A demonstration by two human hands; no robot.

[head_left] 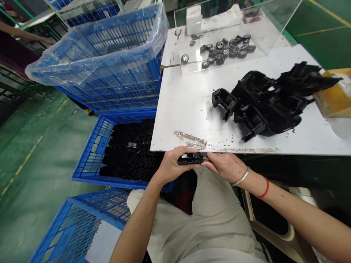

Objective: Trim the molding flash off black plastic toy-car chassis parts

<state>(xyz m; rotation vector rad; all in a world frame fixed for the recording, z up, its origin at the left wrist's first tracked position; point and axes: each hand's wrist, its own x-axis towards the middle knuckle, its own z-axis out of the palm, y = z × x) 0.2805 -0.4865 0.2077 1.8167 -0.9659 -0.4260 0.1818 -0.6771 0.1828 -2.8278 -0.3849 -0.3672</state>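
Just off the near edge of the white table, my left hand [172, 163] grips a small, flat black plastic part [189, 160] between thumb and fingers. My right hand [226, 166] is closed in a pinch at the right end of this part. A thin sliver shows at its fingertips, too small to name. Farther up the table lies a pile of black molded plastic pieces [274, 102]. Beyond that, several small toy wheels [219, 58] with black tires and silver hubs rest inside a clear-walled tray [192, 67].
To the left, a blue crate [90, 179] full of black parts sits under a plastic-lined blue crate [115, 89]. Another blue crate [63, 226] stands nearer. A yellow box [333, 96] is at the table's right. Black shavings dot the white table [181, 102]. Another person's arm [24, 34] shows far left.
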